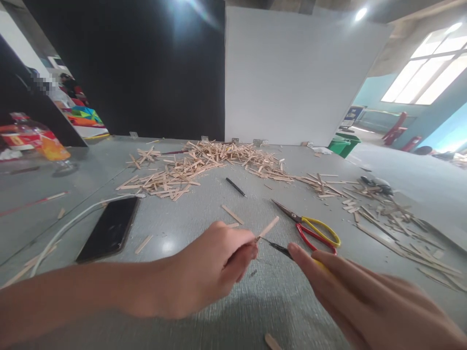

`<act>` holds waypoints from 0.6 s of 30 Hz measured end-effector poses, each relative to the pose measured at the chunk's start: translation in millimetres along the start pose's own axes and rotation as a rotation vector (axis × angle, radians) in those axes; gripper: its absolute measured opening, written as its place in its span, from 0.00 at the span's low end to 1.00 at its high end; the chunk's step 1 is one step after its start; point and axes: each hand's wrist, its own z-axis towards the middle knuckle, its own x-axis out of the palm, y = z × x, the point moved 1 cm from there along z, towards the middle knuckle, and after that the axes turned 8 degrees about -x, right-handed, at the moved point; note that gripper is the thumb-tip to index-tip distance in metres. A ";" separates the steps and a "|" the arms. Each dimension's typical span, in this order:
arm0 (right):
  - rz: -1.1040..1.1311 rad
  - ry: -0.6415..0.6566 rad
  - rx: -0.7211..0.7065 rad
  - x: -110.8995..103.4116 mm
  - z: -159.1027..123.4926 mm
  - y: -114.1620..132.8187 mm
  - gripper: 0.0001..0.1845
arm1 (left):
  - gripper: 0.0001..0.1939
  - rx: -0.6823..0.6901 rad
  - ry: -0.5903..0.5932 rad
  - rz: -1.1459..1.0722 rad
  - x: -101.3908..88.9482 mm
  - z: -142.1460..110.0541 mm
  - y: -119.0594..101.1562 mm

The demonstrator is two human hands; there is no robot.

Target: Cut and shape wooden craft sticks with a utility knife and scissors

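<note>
Pinched between the thumb and fingers of my left hand [219, 262] is a thin wooden stick [270, 226], its free end pointing up and to the right. My right hand [350, 287] is closed around a craft knife [280, 248] with a black front and some yellow showing between the fingers. Its thin tip reaches to the stick close to my left fingertips; whether it touches is too small to tell. Just beyond my right hand lie scissors [306, 224] with one red and one yellow handle. Loose wooden pieces [232, 214] lie behind my left hand.
A heap of wooden sticks [204, 163] spreads along the back, with more strips [397, 228] at right. A black pen [236, 187] lies mid-table. At left are a phone [109, 228], a white cable [62, 231] and a drink bottle [47, 141]. Black and white panels [292, 73] stand behind.
</note>
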 end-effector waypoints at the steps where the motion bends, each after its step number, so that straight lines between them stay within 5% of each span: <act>1: 0.104 -0.043 0.069 -1.5 4.4 -4.0 0.26 | 0.17 0.017 -0.001 0.001 -0.3 -0.5 -0.1; 4: 0.409 -0.125 0.293 -6.1 18.0 -18.0 0.19 | 0.17 0.062 0.004 -0.010 -2.8 -3.3 -2.3; 8: 0.645 -0.076 0.497 -10.2 21.9 -31.0 0.17 | 0.17 0.042 0.036 -0.058 -10.1 -9.0 -9.4; 18: 1.072 0.044 0.788 -3.1 17.3 -35.3 0.23 | 0.17 -0.063 0.122 -0.162 -20.0 -9.3 -20.1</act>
